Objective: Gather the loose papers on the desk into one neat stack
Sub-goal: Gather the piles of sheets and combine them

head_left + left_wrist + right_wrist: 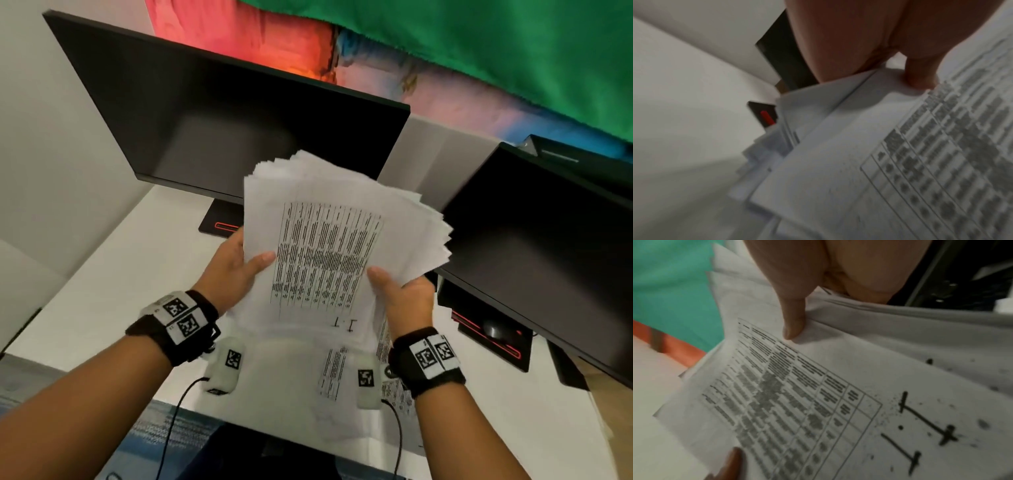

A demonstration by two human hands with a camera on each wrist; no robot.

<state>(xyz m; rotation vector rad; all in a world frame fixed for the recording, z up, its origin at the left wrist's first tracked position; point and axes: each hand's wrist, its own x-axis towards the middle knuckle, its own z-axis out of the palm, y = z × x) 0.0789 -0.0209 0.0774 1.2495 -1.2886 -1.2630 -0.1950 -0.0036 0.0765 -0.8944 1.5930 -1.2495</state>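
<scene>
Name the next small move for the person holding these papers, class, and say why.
Probably tap the papers edge-down on the desk to square them: the left hand and right hand grip the bundle above it, and its far edges fan out unevenly.

The fingers of both hands are hidden behind the papers; the print is too blurred to read.

Bare forearms wear black wristbands with white coded tags, seemingly cabled white pods beneath.
</scene>
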